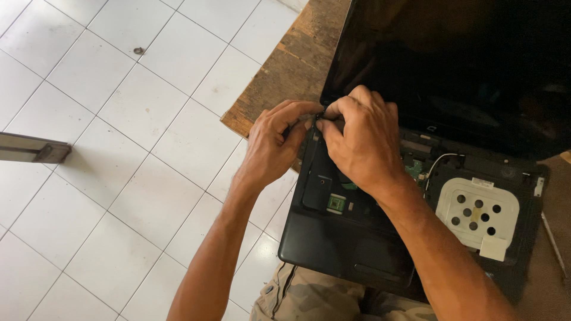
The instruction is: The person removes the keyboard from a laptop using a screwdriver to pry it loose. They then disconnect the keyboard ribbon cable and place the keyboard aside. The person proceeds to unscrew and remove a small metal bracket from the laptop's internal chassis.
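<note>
A black laptop (pixel 351 238) lies open on a wooden table (pixel 291 71), its keyboard removed so that the inner board, a white wire and a pale perforated plate (pixel 476 211) show. Its dark screen (pixel 464 65) leans back. My left hand (pixel 275 142) and my right hand (pixel 360 139) meet at the laptop's left hinge corner. The fingertips of both pinch a small dark part (pixel 318 119) there. What exactly sits between the fingers is hidden.
White floor tiles (pixel 119 148) lie to the left, with a small dark bit (pixel 138 51) on one and a grey bar (pixel 33 148) at the left edge. My lap in camouflage trousers (pixel 309 297) is under the laptop's front edge. A thin rod (pixel 553 238) lies at the right.
</note>
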